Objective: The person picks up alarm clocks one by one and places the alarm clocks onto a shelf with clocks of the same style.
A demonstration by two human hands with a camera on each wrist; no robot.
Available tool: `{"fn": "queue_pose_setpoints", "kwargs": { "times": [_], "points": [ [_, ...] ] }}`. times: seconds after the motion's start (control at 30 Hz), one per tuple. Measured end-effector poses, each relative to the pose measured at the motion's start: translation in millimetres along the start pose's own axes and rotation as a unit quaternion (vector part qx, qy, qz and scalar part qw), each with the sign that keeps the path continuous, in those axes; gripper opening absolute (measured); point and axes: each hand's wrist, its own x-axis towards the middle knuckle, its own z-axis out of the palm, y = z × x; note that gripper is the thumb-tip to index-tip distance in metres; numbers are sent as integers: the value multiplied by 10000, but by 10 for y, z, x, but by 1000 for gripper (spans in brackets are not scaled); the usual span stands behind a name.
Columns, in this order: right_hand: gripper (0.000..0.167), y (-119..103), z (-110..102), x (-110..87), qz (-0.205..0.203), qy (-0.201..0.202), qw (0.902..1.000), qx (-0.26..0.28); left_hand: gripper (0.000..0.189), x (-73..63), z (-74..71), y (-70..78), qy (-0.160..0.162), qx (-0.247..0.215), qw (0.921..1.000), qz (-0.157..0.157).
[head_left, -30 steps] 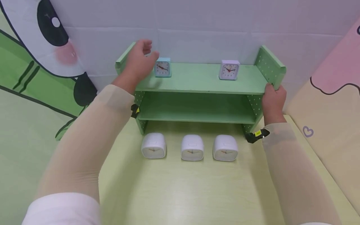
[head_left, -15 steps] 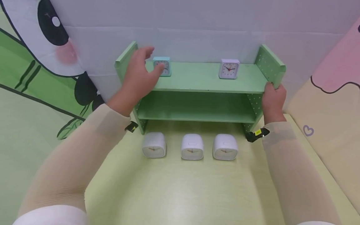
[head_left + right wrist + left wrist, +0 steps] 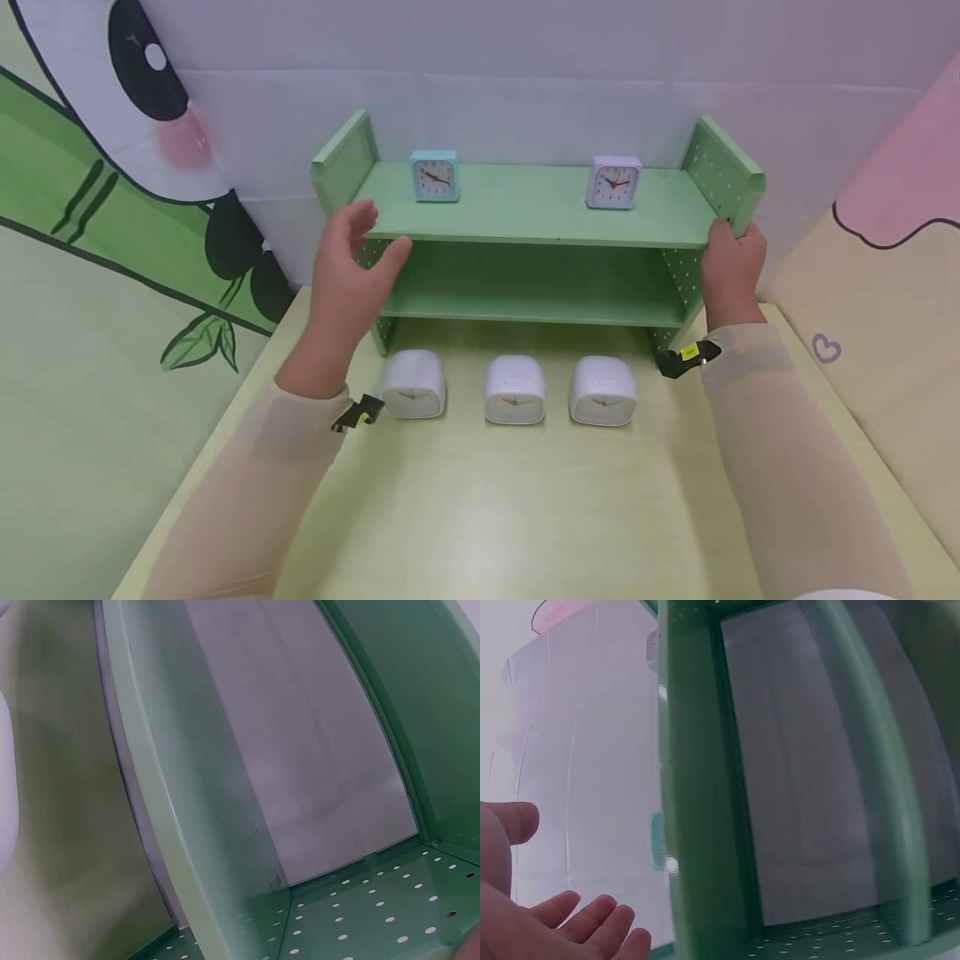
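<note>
Head view: we count three white clocks [image 3: 514, 379] on tabletop [image 3: 465, 517], one green shelf [image 3: 525, 282] standing behind. Left hand [image 3: 345, 283], held wide, hangs near shelf's left end; right hand [image 3: 732, 268] grips side panel [image 3: 726, 171]. Step seems steadying shelf; next move likely calls for left grip. Farther: two small clocks [image 3: 436, 177] on top board [image 3: 525, 204].

A creased, pale lilac wall [image 3: 525, 50] stands behind the light wood tabletop [image 3: 465, 492], which catches soft glare. Left, a cartoon face [image 3: 120, 137]; right, a pink-and-cream wall [image 3: 885, 300] bears a purple heart [image 3: 815, 346].
</note>
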Motion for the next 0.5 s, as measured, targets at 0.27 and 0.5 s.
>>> {"fn": "queue_pose_setpoints", "kwargs": {
  "times": [0.27, 0.5],
  "points": [
    [36, -4, 10, -4, 15, -12, 10000, -85, 73, -439, 34, -359, 278, -56, 9991, -316],
    [37, -15, 0, -11, 186, -36, 9998, -36, 70, -699, 69, -503, 610, -267, 9971, -357]
  ]
}}
